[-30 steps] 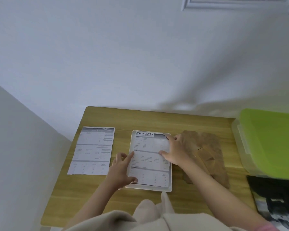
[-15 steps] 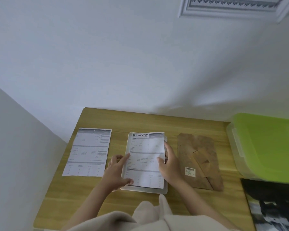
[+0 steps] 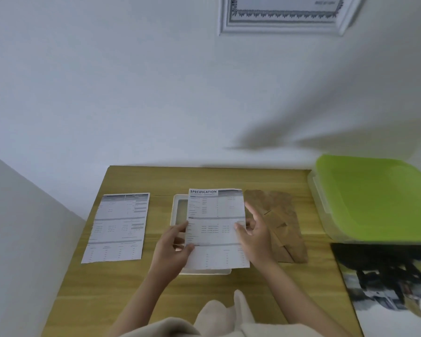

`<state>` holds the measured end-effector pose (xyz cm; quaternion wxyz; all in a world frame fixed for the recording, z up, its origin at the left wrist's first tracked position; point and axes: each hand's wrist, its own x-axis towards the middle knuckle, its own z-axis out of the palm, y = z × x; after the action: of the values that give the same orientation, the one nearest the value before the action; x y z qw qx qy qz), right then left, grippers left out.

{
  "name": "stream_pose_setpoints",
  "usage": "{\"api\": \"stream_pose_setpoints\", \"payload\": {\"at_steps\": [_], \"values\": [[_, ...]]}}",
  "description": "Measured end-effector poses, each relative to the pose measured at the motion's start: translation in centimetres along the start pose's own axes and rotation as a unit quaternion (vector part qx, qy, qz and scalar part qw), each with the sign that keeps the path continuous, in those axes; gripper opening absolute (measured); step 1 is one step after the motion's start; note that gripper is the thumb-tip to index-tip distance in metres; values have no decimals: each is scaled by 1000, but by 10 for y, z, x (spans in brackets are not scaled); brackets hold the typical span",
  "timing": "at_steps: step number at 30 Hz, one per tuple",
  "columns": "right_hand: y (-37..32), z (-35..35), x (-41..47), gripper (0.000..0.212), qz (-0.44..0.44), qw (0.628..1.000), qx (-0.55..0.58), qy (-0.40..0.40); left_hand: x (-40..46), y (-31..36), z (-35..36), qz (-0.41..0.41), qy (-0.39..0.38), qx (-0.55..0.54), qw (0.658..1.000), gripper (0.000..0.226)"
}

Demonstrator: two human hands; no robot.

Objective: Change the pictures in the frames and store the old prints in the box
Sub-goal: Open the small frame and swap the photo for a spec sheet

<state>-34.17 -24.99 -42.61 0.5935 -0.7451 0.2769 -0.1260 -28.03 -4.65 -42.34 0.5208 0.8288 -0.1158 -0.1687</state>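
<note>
On the left of the desk [image 3: 204, 177] a printed sheet [image 3: 118, 228] lies flat, well apart from my hands; just right of it the white frame [image 3: 174, 207] rests on the wood, its upper left corner and bottom edge showing from under the paper I hold; my left hand [image 3: 174, 249] grips the specification print [image 3: 215, 227] at its left edge, thumb on top of the page and fingers curled beneath it; the print hangs over the frame, shifted toward the right so that it overlaps the frame's right side; my right hand [image 3: 254, 235] pinches the print's right edge between thumb and a bent finger, while the other fingers are spread upward and loose; beside that hand, to the right, the brown backing board [image 3: 283, 224] lies flat on the desk, partly hidden by my wrist; further right sits the box with a green lid [image 3: 374, 198], closed, at the desk's back right corner; in front of the box a dark picture print [image 3: 387, 283] lies at the right edge; on the wall above, the lower part of a white framed picture [image 3: 284, 18] is visible.
</note>
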Motion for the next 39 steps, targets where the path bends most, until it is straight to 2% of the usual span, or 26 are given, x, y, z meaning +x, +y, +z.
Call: {"api": "stream_pose_setpoints", "payload": {"at_steps": [5,10,17,23,30,39], "values": [[21,-55,-16,40,25,998,-11,53,-15,20,47,6,-34,-10,999,54],[49,-143,-47,35,34,995,-50,83,-52,42,123,-12,-87,-34,996,56],[101,-257,-87,29,47,990,-93,97,-106,62,232,-48,-137,-33,989,57],[133,-326,-91,31,25,983,-151,105,-124,85,303,-58,-163,-17,985,55],[152,-370,-50,35,36,971,-214,100,-106,114,354,-26,-186,63,980,59],[160,-376,-34,35,56,964,-247,81,-92,110,378,-6,-200,144,969,70]]}}
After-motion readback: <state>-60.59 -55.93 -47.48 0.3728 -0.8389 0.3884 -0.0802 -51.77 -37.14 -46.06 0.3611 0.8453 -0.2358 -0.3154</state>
